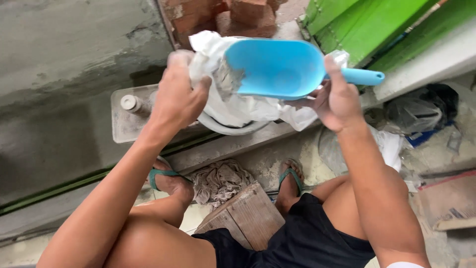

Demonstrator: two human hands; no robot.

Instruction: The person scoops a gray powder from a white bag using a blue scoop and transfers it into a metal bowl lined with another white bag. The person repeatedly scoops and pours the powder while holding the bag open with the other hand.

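Grey concrete floor [59, 139] and stacked red bricks [233, 17] surround a seated person. Right hand [337, 99] is clamped on the handle of a blue plastic scoop [275, 67], whose long axis runs left-right, mouth leftward with grey powder at its lip. Left hand [178, 92], fingers closed, grips the white bag [238, 106] just beside that mouth, over a pale bucket rim [233, 130].

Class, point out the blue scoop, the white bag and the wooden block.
blue scoop [277, 67], head view, inside of its bowl.
white bag [233, 106], head view, crumpled side.
wooden block [248, 216], head view, top face.
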